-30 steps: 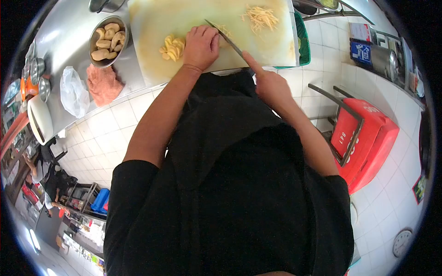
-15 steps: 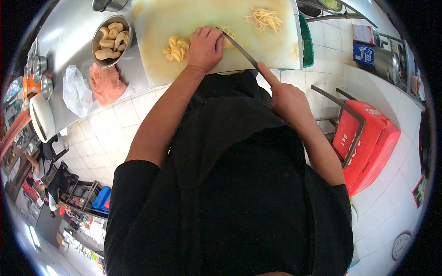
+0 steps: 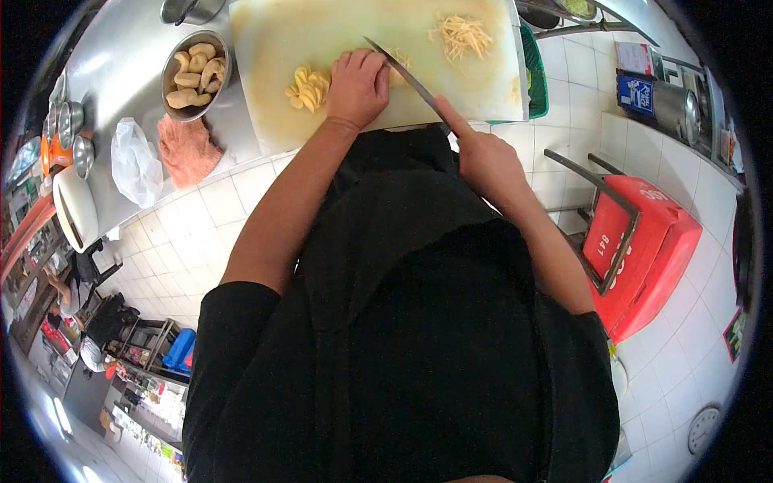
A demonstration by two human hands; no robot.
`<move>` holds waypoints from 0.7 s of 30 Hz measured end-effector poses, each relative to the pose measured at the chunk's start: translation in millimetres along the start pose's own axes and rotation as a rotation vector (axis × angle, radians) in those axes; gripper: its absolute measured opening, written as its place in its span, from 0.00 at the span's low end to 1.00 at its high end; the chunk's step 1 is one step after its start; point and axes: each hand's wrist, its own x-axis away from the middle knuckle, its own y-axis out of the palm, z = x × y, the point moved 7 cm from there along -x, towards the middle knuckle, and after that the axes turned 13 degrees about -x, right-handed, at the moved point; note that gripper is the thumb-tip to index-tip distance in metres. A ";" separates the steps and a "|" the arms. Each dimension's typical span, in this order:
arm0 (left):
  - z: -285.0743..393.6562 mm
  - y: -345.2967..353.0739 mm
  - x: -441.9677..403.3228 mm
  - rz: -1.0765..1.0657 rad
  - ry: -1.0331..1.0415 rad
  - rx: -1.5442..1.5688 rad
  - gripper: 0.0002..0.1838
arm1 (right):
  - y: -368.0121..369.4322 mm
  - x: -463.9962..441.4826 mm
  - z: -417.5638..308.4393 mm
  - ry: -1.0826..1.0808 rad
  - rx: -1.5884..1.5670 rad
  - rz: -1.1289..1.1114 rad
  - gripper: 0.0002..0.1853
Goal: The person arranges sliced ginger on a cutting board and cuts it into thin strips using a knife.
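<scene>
My right hand (image 3: 487, 161) grips a knife (image 3: 411, 80), its index finger stretched along toward the blade. The blade slants up and left across the cutting board (image 3: 274, 32), just right of my left hand's fingertips. My left hand (image 3: 358, 87) lies on the board, fingers curled together and pressing down on ginger that it mostly hides. Thin ginger strips (image 3: 400, 60) show beside the blade. Left of my left hand lies a pile of yellow ginger slices (image 3: 308, 88). At the board's upper right sits a heap of ginger shreds (image 3: 461, 38).
A steel bowl (image 3: 229, 68) of peeled pieces stands on the metal table (image 3: 121, 72), near an orange cloth (image 3: 187, 150) and a plastic bag (image 3: 135, 161). A green basket (image 3: 534, 76) sits under the board's right edge. A red container (image 3: 648, 249) stands at right. Other people are far left.
The knife and my right hand have shifted left and slightly up, so the tip reaches farther beyond my left fingers. My left hand has barely moved.
</scene>
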 end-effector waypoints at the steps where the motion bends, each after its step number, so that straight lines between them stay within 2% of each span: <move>1: 0.2 -0.5 -0.1 0.004 0.000 0.003 0.06 | -2.3 6.6 0.5 0.011 0.019 -0.015 0.50; 6: -1.7 0.6 -1.4 -0.016 -0.004 -0.008 0.06 | -8.7 24.4 3.6 0.067 0.085 -0.053 0.50; 12: -1.1 -1.5 -1.5 -0.023 -0.006 -0.007 0.06 | -4.7 22.1 2.7 0.032 0.079 -0.049 0.50; 17: -0.8 0.6 -1.0 0.001 0.001 0.007 0.06 | 33.2 -25.4 22.7 -0.002 0.008 0.043 0.49; 21: -0.5 1.5 -0.1 -0.030 0.004 0.007 0.06 | 26.0 -29.8 11.2 -0.019 0.021 0.083 0.49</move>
